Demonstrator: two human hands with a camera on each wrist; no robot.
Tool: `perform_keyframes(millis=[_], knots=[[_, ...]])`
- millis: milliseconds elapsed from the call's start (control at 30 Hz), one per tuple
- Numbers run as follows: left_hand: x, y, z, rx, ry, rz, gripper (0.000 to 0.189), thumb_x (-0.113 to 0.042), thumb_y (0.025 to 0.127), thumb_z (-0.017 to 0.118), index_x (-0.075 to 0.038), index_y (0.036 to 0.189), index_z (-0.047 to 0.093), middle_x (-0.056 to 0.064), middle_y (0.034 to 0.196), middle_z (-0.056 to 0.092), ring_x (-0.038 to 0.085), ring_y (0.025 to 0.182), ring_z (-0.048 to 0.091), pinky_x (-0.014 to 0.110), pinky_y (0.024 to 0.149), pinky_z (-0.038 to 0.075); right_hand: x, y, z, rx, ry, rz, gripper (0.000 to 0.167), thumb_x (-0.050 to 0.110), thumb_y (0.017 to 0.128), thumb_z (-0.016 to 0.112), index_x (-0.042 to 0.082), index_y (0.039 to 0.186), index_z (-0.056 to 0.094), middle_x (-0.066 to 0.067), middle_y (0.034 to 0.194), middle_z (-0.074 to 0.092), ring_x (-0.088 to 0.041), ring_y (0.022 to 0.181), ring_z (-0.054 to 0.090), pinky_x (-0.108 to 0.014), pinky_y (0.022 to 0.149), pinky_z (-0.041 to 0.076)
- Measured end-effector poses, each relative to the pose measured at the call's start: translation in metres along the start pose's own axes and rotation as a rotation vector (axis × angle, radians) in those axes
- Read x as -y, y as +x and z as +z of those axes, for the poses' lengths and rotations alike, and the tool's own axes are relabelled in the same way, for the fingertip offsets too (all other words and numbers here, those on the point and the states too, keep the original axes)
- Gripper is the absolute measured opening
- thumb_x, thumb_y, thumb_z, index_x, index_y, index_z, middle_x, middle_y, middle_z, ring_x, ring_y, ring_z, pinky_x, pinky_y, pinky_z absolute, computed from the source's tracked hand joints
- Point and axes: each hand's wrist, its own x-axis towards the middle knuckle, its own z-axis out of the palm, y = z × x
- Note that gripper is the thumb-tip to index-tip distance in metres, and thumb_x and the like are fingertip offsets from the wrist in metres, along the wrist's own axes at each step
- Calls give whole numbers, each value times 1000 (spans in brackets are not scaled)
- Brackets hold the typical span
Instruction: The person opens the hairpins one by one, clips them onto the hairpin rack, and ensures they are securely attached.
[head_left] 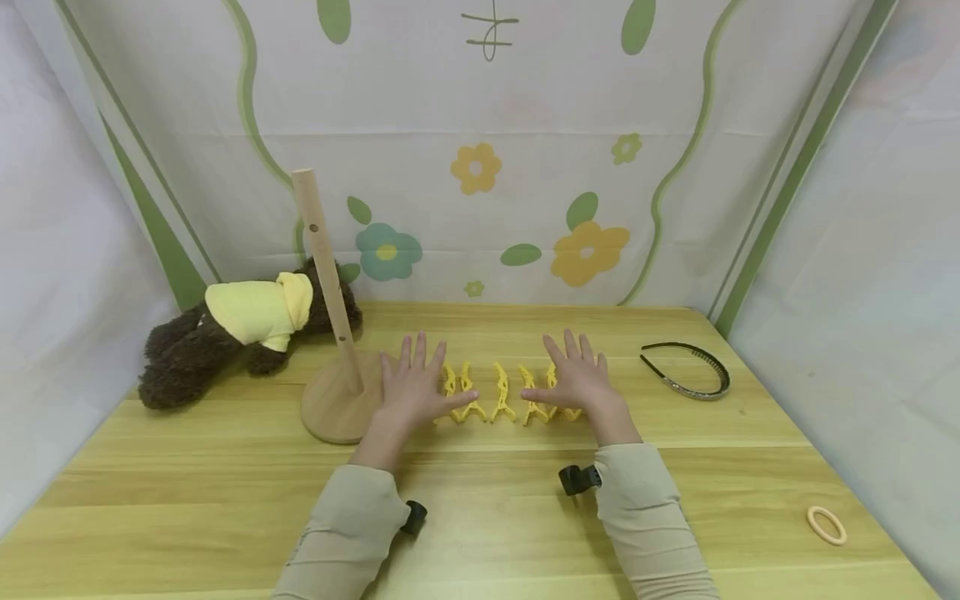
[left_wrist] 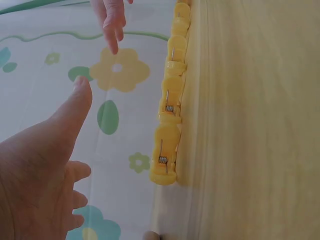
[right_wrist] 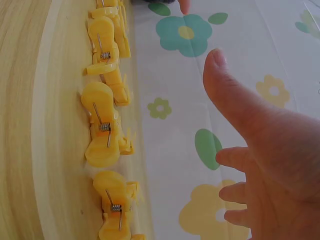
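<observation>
Several yellow spring clips (head_left: 502, 390) lie in a row across the middle of the table, their metal coil springs showing in both wrist views. My left hand (head_left: 412, 392) is spread over the left end of the row, fingers straight and holding nothing. Over the right end hovers my right hand (head_left: 579, 383), likewise spread and holding nothing. The hands partly hide the outer clips in the head view. In the left wrist view the clips (left_wrist: 166, 142) line up beyond the thumb. A gap separates the right thumb from the clips (right_wrist: 101, 102) in the right wrist view.
Left of the clips, a wooden post (head_left: 330, 275) with holes rises from a round base (head_left: 330, 417). Behind it lies a dark brown plush toy (head_left: 180, 358) in a yellow top. To the right are a black headband (head_left: 720, 375) and a wooden ring (head_left: 827, 527). Fabric walls enclose the table.
</observation>
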Motion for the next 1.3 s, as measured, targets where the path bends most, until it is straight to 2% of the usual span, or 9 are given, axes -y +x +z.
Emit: perform_keyframes(millis=[167,400,600,733,867,967,1167,1300], knots=[[-2,0,-1,-6,4,-3,97,-79,67,31,-19,140,11,13,141,-4,31,126,-10,58,92,-6,-1,-1,-1,-9,0,1,100,64,66,57,12,140,13,-21,141,0,-39,125,-4,-59,93,2],[-3,-1,-5,-13,-4,-6,97,-78,67,33,-19,140,8,13,141,-6,30,126,-12,57,91,-11,0,-7,-10,-48,6,-30,106,75,62,47,14,140,10,-22,140,0,-40,125,-5,-62,91,1],[-3,-8,-12,-59,0,13,98,-79,66,30,-19,140,8,13,141,-5,29,126,-13,57,92,-11,-1,-11,-22,-79,-67,-37,103,68,65,54,10,140,14,-22,140,4,-41,125,-1,-60,92,6],[-1,-19,-20,-59,-21,33,99,-81,65,26,-20,140,5,12,141,-8,28,125,-16,56,92,-11,-3,-17,-30,-97,-54,-54,100,64,67,55,10,140,12,-21,141,2,-41,125,0,-60,93,5],[7,-32,-26,-63,-71,60,98,-78,67,32,-20,140,3,11,142,-10,28,125,-16,55,91,-15,-7,-28,-37,-116,-19,-94,99,61,68,58,9,139,14,-23,140,4,-42,124,2,-60,92,6],[15,-42,-30,-82,-80,90,99,-77,67,35,-18,141,4,12,142,-9,29,125,-15,55,90,-15,-12,-36,-40,-122,-21,-118,99,61,67,59,8,139,15,-24,139,6,-43,124,4,-60,92,7],[35,-62,-34,-135,-107,144,96,-71,68,46,-16,140,12,14,142,-2,32,127,-8,61,90,-5,-29,-50,-37,-132,24,-146,99,61,68,58,10,140,13,-23,140,4,-41,125,1,-60,92,5],[50,-77,-33,-147,-162,160,93,-64,70,53,-12,139,18,19,141,5,35,127,-3,61,90,-8,-42,-56,-29,-126,53,-182,98,57,69,60,9,140,13,-24,140,5,-41,125,1,-58,93,6]])
